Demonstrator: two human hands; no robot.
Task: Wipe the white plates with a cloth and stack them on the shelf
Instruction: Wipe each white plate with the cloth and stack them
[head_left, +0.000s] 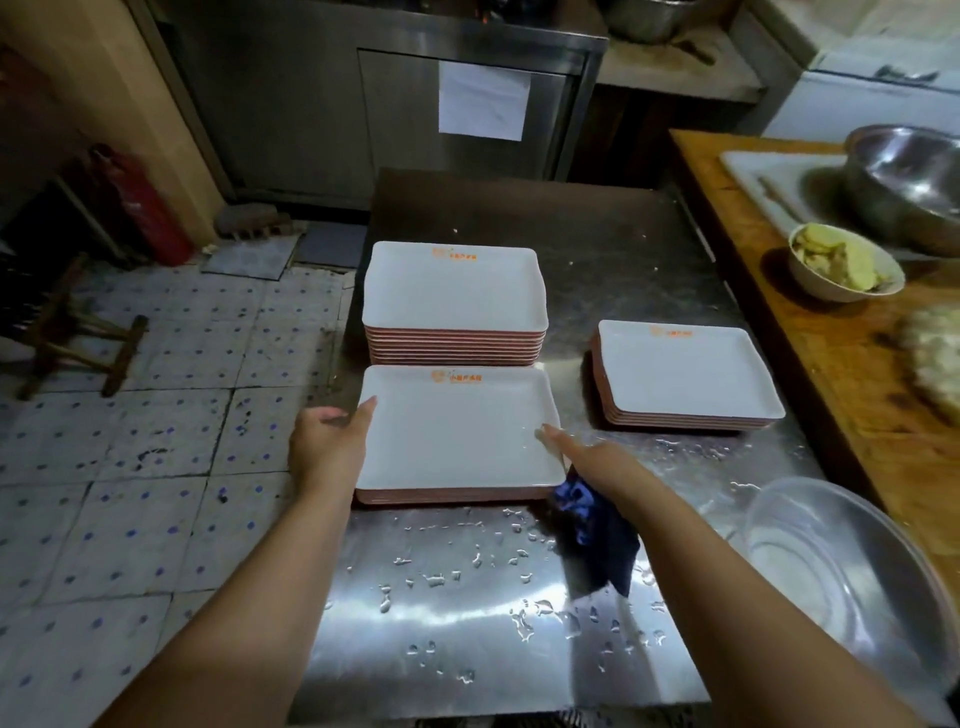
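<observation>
A white rectangular plate (457, 431) with an orange logo is held level just above the wet steel table (467, 597). My left hand (327, 441) grips its left edge. My right hand (587, 457) holds its right edge, thumb on the rim, with a dark blue cloth (597, 540) hanging from the same hand. Behind the held plate stands a tall stack of white plates (454, 296) with pink undersides. A shorter stack of plates (685, 374) sits to the right.
A clear bowl inside a steel basin (841, 571) sits at the near right. A wooden counter (810, 338) on the right carries a bowl of food (844, 267) and a large steel bowl (909, 182). Left is tiled floor with a wooden stool (78, 338) and a red extinguisher (145, 208).
</observation>
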